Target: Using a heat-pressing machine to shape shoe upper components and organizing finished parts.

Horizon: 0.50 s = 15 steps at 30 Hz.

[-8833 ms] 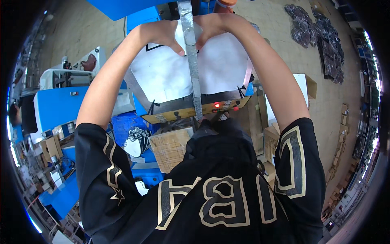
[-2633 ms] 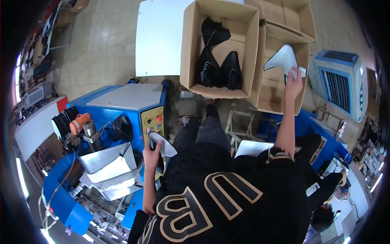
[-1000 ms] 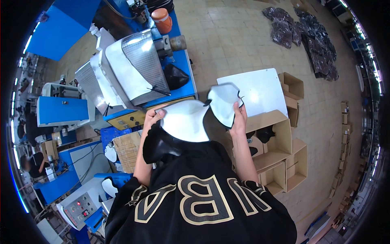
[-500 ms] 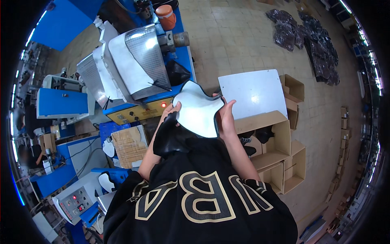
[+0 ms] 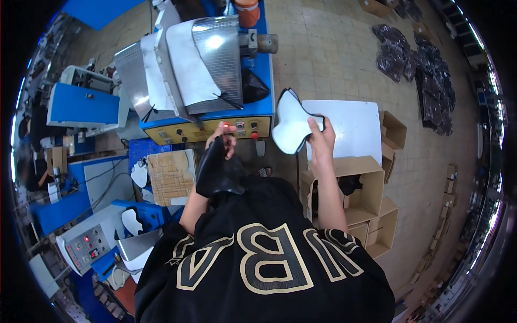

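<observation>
Holding a white piece, the right fingers clamp its edge while the left fingers curl around a black piece.

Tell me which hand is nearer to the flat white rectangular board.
Right. The right hand overlaps the board's left part in this view; the left hand is well left of it, by the yellow rectangular control panel.

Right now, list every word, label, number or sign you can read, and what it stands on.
Black cloth shirt: large gold-outlined letters, left unquoted.
Yellow flat control panel: markings too small to read.
Grey boxy control panel: any markings too small to read.
White curved, black-edged piece in the right hand: no text visible.
</observation>
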Tool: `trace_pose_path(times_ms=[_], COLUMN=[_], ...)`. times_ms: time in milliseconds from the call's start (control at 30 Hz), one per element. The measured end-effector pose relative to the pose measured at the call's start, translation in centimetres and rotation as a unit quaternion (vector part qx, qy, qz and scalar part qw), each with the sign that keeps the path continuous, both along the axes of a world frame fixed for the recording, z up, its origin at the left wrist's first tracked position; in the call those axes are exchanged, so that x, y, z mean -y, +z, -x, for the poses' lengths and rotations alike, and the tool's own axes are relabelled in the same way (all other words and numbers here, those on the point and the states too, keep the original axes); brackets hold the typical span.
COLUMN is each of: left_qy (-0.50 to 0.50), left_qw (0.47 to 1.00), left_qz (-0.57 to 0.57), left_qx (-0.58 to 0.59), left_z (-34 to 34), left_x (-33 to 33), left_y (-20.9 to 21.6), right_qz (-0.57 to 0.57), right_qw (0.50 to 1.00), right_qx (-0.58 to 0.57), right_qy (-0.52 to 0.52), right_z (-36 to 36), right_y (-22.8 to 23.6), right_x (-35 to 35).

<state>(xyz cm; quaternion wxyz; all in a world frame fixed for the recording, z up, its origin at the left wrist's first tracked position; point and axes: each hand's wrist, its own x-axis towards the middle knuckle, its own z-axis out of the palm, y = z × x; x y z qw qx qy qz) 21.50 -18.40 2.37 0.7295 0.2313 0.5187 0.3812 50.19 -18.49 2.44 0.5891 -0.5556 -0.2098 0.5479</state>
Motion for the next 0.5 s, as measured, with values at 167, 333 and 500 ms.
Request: trace_pose_path(times_ms=[167, 333, 500], left_qy=[0.151, 0.281, 0.346], left_qw=[0.988, 0.955, 0.934], left_qz=[0.009, 0.037, 0.034], left_qx=[-0.04, -0.089, -0.089], left_z=[5.4, 11.8, 15.4], left_x=[0.8, 1.5, 2.6], left_y=[-0.1, -2.3, -0.9], right_qz=[0.049, 0.016, -0.006], right_qw=[0.977, 0.897, 0.818], right_qx=[0.176, 0.424, 0.549], right_qy=[0.113, 0.128, 0.172], right_z=[0.3, 3.9, 9.3], right_y=[-2.4, -8.7, -12.9], right_x=[-6.3, -14.5, -19.7])
